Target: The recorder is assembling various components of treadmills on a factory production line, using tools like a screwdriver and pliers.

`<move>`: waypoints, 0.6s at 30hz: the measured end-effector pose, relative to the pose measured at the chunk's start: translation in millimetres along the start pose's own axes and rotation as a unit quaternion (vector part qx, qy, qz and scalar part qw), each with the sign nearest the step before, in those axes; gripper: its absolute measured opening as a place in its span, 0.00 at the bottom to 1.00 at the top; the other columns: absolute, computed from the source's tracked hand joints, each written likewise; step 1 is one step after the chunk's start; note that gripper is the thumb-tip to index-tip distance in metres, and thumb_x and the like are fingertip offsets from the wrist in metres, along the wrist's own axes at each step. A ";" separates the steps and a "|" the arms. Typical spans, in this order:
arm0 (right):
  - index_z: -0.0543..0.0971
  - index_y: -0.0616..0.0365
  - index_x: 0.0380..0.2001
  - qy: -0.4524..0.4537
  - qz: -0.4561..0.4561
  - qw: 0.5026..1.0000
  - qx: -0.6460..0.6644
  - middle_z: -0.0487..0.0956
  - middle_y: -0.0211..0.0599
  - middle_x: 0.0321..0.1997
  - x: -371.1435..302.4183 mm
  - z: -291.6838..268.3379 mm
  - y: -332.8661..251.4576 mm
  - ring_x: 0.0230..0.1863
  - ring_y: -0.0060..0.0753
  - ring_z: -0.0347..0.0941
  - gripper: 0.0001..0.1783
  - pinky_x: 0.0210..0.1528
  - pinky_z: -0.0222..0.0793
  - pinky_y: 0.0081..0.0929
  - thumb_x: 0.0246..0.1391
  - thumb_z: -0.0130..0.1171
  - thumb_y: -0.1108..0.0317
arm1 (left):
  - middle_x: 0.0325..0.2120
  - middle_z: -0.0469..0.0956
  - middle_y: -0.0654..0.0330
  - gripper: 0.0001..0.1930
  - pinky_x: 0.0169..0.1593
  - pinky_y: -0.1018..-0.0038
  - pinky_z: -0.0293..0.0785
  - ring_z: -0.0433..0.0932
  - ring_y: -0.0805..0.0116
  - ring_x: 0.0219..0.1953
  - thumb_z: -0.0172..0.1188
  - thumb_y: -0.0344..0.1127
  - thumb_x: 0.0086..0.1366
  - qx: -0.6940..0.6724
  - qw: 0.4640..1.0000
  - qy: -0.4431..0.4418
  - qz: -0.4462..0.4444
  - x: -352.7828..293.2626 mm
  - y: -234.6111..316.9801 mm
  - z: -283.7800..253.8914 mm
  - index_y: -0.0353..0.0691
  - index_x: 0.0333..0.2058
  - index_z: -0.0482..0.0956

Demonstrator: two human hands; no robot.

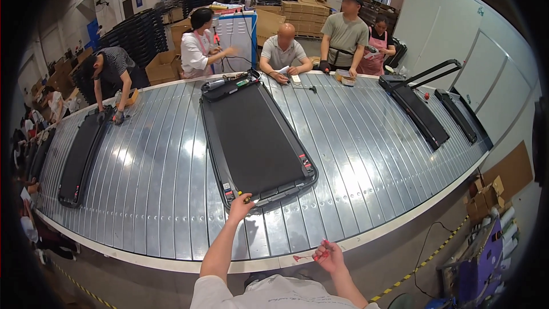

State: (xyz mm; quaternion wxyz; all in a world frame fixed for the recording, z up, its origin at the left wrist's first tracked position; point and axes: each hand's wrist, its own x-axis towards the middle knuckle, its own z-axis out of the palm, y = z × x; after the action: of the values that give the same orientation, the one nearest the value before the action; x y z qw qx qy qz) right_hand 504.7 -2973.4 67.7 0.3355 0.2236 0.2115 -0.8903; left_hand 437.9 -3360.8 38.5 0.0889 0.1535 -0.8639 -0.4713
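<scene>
A black walking treadmill (251,131) lies flat on the slatted metal conveyor in front of me, its near end toward me. My left hand (240,207) reaches to that end, with fingers closed round a small tool with a yellow-and-black handle (245,197). Whether the tool touches the frame, I cannot tell. Close to the conveyor's near edge, my right hand (330,257) is closed on small red pieces (325,250), with a thin red strand and another red bit (299,258) dangling to its left. Their exact kind is too small to make out.
The conveyor (154,194) curves across the view. Another treadmill (86,154) lies left, where a gloved co-worker leans over it; a treadmill with a raised handlebar (417,109) lies right. Several people stand or sit along the far side. Cartons (486,200) stand on the floor at right.
</scene>
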 end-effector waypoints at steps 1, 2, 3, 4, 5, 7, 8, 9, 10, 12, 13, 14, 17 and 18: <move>0.72 0.55 0.29 0.000 -0.004 1.000 -0.001 0.63 0.26 0.16 -0.5 -1.5 2.5 0.22 0.28 0.60 0.07 0.35 0.63 0.32 0.49 0.48 0.64 | 0.36 0.79 0.51 0.23 0.44 0.66 0.73 0.78 0.54 0.40 0.66 0.38 0.49 0.086 0.996 -0.020 0.015 8.5 -11.9 0.8 0.43 0.46 0.76; 0.72 0.55 0.28 0.005 -0.015 1.000 0.000 0.64 0.26 0.17 -1.3 -2.8 5.8 0.22 0.28 0.61 0.07 0.36 0.63 0.33 0.49 0.48 0.64 | 0.36 0.78 0.51 0.21 0.44 0.63 0.73 0.77 0.51 0.40 0.65 0.38 0.49 0.136 0.990 -0.042 0.024 12.6 -24.9 1.5 0.43 0.45 0.77; 0.72 0.54 0.28 0.013 -0.030 0.999 0.001 0.65 0.26 0.17 -2.3 -5.6 8.2 0.22 0.28 0.61 0.07 0.36 0.64 0.33 0.49 0.48 0.64 | 0.36 0.78 0.51 0.22 0.44 0.62 0.73 0.76 0.51 0.40 0.64 0.38 0.50 0.189 0.979 -0.070 0.031 16.6 -39.2 7.1 0.43 0.46 0.76; 0.72 0.54 0.28 0.015 -0.037 0.999 0.000 0.65 0.26 0.17 -5.0 -6.4 12.8 0.22 0.28 0.61 0.07 0.36 0.64 0.33 0.49 0.48 0.64 | 0.36 0.78 0.51 0.23 0.44 0.62 0.72 0.76 0.51 0.40 0.63 0.39 0.51 0.243 0.965 -0.096 0.039 18.6 -57.6 11.8 0.43 0.47 0.75; 0.71 0.55 0.27 0.049 -0.054 0.997 -0.002 0.64 0.27 0.17 -10.1 -4.8 19.9 0.22 0.28 0.59 0.08 0.36 0.63 0.33 0.50 0.47 0.64 | 0.36 0.78 0.51 0.23 0.44 0.62 0.72 0.76 0.51 0.40 0.63 0.39 0.51 0.239 0.965 -0.098 0.043 17.8 -78.9 16.4 0.43 0.47 0.75; 0.71 0.55 0.26 0.115 -0.082 0.990 0.006 0.62 0.28 0.16 -23.3 -0.1 35.9 0.20 0.28 0.56 0.08 0.34 0.61 0.32 0.50 0.45 0.63 | 0.36 0.77 0.50 0.23 0.45 0.61 0.72 0.75 0.51 0.41 0.61 0.39 0.53 0.262 0.962 -0.070 0.039 16.4 -113.4 23.5 0.43 0.49 0.72; 0.71 0.55 0.26 0.119 -0.092 0.989 0.005 0.62 0.28 0.16 -27.5 -8.3 42.9 0.20 0.28 0.56 0.08 0.34 0.61 0.32 0.50 0.45 0.63 | 0.36 0.77 0.50 0.23 0.45 0.61 0.72 0.75 0.51 0.41 0.61 0.39 0.53 0.255 0.963 -0.076 0.046 18.9 -127.0 24.5 0.43 0.49 0.72; 0.71 0.55 0.25 0.113 -0.101 0.988 0.015 0.61 0.27 0.16 -35.0 -16.5 50.7 0.20 0.28 0.55 0.08 0.34 0.60 0.32 0.50 0.45 0.63 | 0.37 0.77 0.51 0.23 0.45 0.60 0.72 0.75 0.53 0.42 0.60 0.40 0.53 0.305 0.945 -0.116 0.029 22.7 -135.5 25.2 0.45 0.49 0.72; 0.71 0.55 0.25 0.106 -0.109 0.988 0.023 0.61 0.27 0.16 -40.3 -27.4 60.2 0.19 0.27 0.55 0.08 0.33 0.60 0.32 0.49 0.46 0.64 | 0.38 0.76 0.52 0.23 0.44 0.59 0.71 0.75 0.54 0.43 0.60 0.41 0.54 0.354 0.922 -0.154 0.011 26.3 -142.1 24.1 0.47 0.49 0.72; 0.71 0.54 0.25 0.117 -0.141 0.982 0.033 0.59 0.25 0.15 -57.0 -50.2 82.5 0.18 0.26 0.54 0.07 0.33 0.60 0.30 0.49 0.45 0.65 | 0.38 0.77 0.53 0.19 0.45 0.59 0.71 0.76 0.55 0.43 0.59 0.39 0.53 0.352 0.921 -0.168 0.008 36.2 -142.9 24.0 0.46 0.45 0.74; 0.71 0.54 0.26 0.120 -0.159 0.979 0.042 0.58 0.24 0.14 -61.4 -52.3 93.1 0.17 0.25 0.53 0.06 0.33 0.60 0.29 0.48 0.45 0.67 | 0.37 0.78 0.53 0.17 0.45 0.60 0.71 0.77 0.55 0.42 0.59 0.38 0.53 0.340 0.920 -0.194 -0.012 42.9 -149.8 21.1 0.45 0.43 0.75; 0.71 0.54 0.26 0.124 -0.165 0.978 0.041 0.58 0.24 0.14 -61.0 -55.1 105.1 0.17 0.25 0.53 0.06 0.33 0.60 0.29 0.48 0.45 0.67 | 0.36 0.78 0.53 0.15 0.46 0.60 0.71 0.77 0.55 0.41 0.58 0.37 0.52 0.328 0.918 -0.220 -0.034 47.6 -157.8 17.0 0.45 0.40 0.75; 0.71 0.54 0.25 0.235 -0.196 0.950 0.065 0.56 0.24 0.14 -56.5 -63.1 145.1 0.17 0.25 0.52 0.06 0.33 0.60 0.32 0.47 0.45 0.66 | 0.33 0.79 0.51 0.10 0.42 0.60 0.74 0.78 0.52 0.39 0.57 0.34 0.51 0.301 0.937 -0.178 -0.007 61.7 -169.4 0.1 0.42 0.34 0.76; 0.71 0.54 0.25 0.237 -0.190 0.951 0.064 0.56 0.24 0.14 -57.7 -66.3 152.2 0.17 0.25 0.52 0.06 0.33 0.60 0.32 0.47 0.45 0.66 | 0.33 0.79 0.51 0.10 0.42 0.59 0.74 0.78 0.52 0.39 0.57 0.34 0.51 0.308 0.936 -0.168 -0.001 60.2 -171.6 -6.4 0.41 0.34 0.76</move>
State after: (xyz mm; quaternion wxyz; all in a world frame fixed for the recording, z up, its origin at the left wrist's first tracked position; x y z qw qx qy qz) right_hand 665.9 -3013.8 10.7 0.0858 0.4049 0.2659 -0.8706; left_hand 414.5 -3474.1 -102.0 -0.1092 0.0928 -0.9690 -0.2011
